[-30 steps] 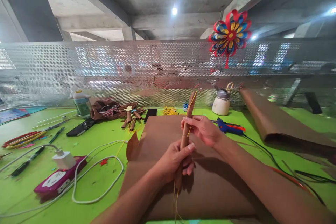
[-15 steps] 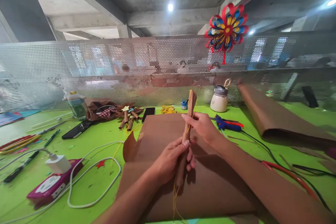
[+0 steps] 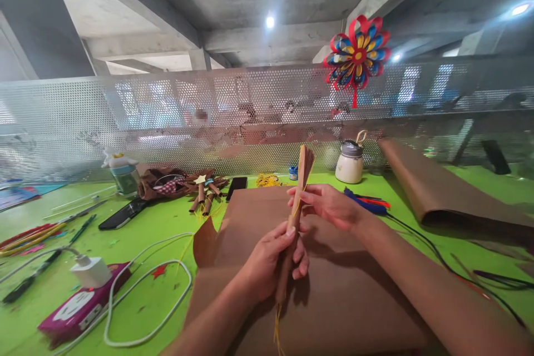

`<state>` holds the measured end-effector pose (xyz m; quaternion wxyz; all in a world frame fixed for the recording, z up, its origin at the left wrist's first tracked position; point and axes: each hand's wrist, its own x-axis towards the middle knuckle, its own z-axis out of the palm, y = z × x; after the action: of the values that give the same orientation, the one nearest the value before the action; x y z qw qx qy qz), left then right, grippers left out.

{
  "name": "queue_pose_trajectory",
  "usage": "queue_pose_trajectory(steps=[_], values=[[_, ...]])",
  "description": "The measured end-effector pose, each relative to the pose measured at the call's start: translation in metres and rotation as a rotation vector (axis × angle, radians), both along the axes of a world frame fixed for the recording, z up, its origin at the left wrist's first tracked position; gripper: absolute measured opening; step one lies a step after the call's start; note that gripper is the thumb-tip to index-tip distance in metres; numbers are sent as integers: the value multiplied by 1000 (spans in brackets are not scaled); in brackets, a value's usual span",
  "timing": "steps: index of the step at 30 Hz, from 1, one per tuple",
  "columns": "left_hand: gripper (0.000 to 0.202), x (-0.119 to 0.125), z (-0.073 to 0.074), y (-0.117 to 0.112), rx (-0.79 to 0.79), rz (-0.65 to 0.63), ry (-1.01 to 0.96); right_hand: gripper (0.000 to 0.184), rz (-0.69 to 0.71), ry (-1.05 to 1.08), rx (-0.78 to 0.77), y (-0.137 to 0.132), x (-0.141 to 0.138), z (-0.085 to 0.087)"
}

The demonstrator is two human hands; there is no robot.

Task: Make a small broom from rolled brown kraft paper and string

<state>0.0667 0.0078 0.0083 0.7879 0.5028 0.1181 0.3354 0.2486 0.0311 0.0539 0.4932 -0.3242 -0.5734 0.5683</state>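
Observation:
A narrow brown paper roll point(image 3: 295, 206) stands tilted in my hands, its upper end a stack of pleated layers slightly fanned. Yellow string point(image 3: 277, 325) hangs from its lower end, and a strand of it runs up along the side. Around the lower half my left hand point(image 3: 273, 253) is closed, thumb on top. My right hand point(image 3: 327, 204) pinches the roll higher up, just below the pleats, with some of its fingers hidden behind. Under both hands lies a large brown paper sheet point(image 3: 246, 228).
At left are a purple power strip point(image 3: 79, 306) with a white plug and looped cable, and a phone point(image 3: 123, 214). Small paper tubes point(image 3: 207, 203) lie at the back. A jar point(image 3: 349, 164), a blue glue gun point(image 3: 365, 202) and folded brown paper point(image 3: 442, 189) are at right.
The roll has turned a little, so its pleated edges show more. My right hand's fingers have shifted around it. The whole view has tipped slightly upward.

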Motion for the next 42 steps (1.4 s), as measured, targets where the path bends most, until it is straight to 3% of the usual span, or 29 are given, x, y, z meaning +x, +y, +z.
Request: queue_pose_trajectory(steps=[3, 5, 15, 18, 27, 32, 36, 42], values=[[21, 2, -2, 0, 5, 54, 40, 24, -184, -28, 32, 1, -4, -1], [22, 2, -1, 0, 11, 65, 56, 22, -210, 1, 51, 2, -3, 0], [20, 2, -3, 1, 25, 32, 99, 21, -40, 191, -62, 13, 7, -9], [18, 3, -4, 0, 17, 84, 136, 23, -79, 142, -57, 10, 3, -7], [30, 8, -8, -2, 140, 260, 288, 36, -409, -178, 85, -5, -13, 0], [34, 12, -8, -3, 189, 307, 326, 28, -542, -300, 158, -6, -18, -4], [32, 14, -9, -5, 215, 355, 330, 21, -550, -321, 173, -3, -17, -8], [29, 14, -9, -5, 221, 352, 325, 27, -484, -291, 146, -5, -19, -4]])
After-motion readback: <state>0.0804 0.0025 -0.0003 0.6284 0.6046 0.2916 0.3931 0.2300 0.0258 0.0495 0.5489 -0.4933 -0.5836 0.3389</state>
